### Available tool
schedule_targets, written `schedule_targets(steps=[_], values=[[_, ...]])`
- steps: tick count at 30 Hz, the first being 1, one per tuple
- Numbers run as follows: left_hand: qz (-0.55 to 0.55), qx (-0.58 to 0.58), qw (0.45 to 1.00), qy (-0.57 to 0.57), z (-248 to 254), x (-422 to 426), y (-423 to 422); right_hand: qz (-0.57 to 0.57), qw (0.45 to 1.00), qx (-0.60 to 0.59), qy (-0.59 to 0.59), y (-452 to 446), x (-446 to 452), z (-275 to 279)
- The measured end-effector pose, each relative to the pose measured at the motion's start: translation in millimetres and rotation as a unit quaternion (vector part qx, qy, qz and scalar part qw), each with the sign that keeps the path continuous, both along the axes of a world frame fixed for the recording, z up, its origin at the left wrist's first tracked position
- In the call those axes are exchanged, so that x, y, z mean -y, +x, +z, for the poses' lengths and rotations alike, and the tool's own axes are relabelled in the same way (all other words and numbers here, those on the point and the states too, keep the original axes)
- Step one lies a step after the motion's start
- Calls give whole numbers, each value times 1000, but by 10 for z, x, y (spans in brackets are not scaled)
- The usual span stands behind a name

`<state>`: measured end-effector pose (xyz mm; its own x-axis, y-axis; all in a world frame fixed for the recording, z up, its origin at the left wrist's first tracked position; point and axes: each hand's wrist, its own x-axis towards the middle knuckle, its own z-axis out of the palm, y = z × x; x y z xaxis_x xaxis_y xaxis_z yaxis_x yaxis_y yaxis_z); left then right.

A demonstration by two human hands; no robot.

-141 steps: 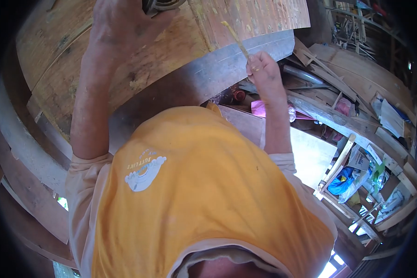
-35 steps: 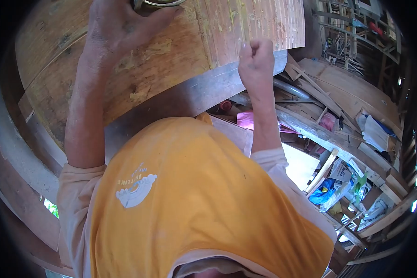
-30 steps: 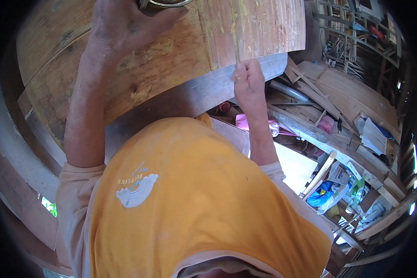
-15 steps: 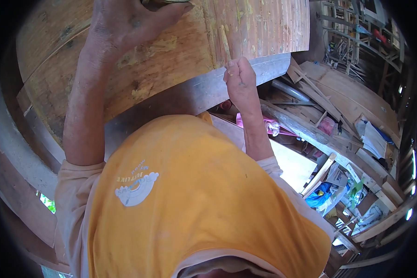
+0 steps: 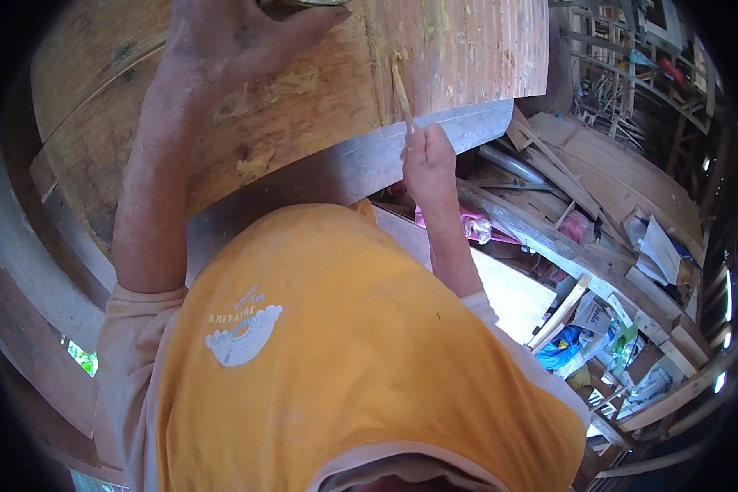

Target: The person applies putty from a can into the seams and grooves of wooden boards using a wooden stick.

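My right hand (image 5: 429, 156) is closed around the lower end of a thin wooden stick (image 5: 403, 97). The stick's far tip, smeared with yellowish paste, lies at the wooden panel (image 5: 320, 102) beside a seam. My left hand (image 5: 225, 41) is at the top edge, its thumb stretched along a round, shallow container (image 5: 303, 2). Only the container's near rim shows; the rest of it and most of that hand's fingers are out of view. Yellow smears mark the panel, whose right part has narrow parallel strips.
Under the panel runs a pale metal-like edge (image 5: 303, 164). To the right are a wooden beam (image 5: 541, 225), a grey pipe (image 5: 510, 164), wood offcuts, a large board (image 5: 623, 168) and blue plastic (image 5: 559, 348). A curved pale beam (image 5: 37, 254) stands at the left.
My right hand has drawn slightly down toward my body, pulling the stick along the panel, and more of the stick shows. My left hand has shifted only slightly.
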<state>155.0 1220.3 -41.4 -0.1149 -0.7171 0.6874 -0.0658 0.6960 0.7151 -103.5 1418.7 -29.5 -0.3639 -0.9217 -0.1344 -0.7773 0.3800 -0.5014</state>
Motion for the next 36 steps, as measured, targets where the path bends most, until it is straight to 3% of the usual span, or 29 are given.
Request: schedule_targets(steps=[4, 7, 10, 13, 16, 19, 25, 28, 31, 36], values=[[-2, 0, 1000, 14, 26, -30, -23, -73, 992, 106, 2, 11, -20, 166], [11, 29, 999, 35, 97, -85, -29, -50, 992, 113, 0, -20, 23, -13], [-9, -7, 1000, 26, 64, -50, -27, -40, 999, 36, -1, 51, 106, -146], [-47, -56, 996, 50, 28, -65, -81, -67, 990, 128, 5, 218, 203, -22], [-20, -24, 999, 37, 47, -53, -58, -29, 999, 42, -10, 87, 132, -112], [-2, 16, 999, 30, 77, -55, 4, -33, 998, 44, -14, 78, 106, -129], [-24, -31, 999, 2, 1, 5, -45, 8, 999, -24, -22, 7, 19, -79], [4, 10, 1000, -19, 11, 3, 9, -37, 999, -8, -1, 111, 5, -33], [6, 22, 999, -28, 10, -9, -20, -3, 998, -36, -57, 88, 388, -115], [-12, -6, 1000, 10, 20, -38, -29, -3, 999, -23, -30, 92, 373, -7]])
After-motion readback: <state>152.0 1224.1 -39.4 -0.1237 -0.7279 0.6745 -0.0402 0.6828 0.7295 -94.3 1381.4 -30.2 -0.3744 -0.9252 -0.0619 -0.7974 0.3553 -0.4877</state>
